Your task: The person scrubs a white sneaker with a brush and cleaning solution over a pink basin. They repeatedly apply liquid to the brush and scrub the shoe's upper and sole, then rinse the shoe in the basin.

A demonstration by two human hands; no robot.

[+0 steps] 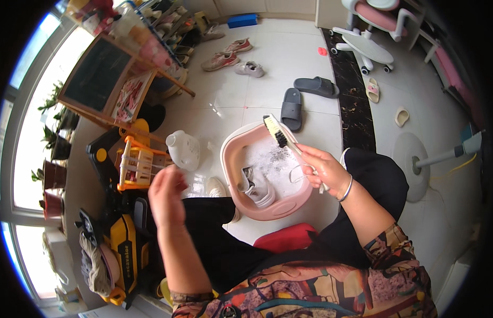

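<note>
My right hand [326,169] grips the handle of a scrub brush [276,131] with black and pale bristles, held over the right side of a pink plastic basin [266,212]. Sudsy water fills the basin, and a light-coloured shoe [262,192] lies partly in it at the lower left. A thin pale loop hangs near my right fingers. My left hand [168,194] is raised to the left of the basin, blurred, its fingers bent; whether anything is in it cannot be told. Close above it stands a translucent white plastic jug [184,151].
Grey slides [292,110] and several sneakers [220,61] lie on the tiles beyond the basin. Left are a chalkboard easel [98,75], an orange toy cart [139,167] and a yellow toy excavator [125,254]. A fan or stand base [409,167] is at right.
</note>
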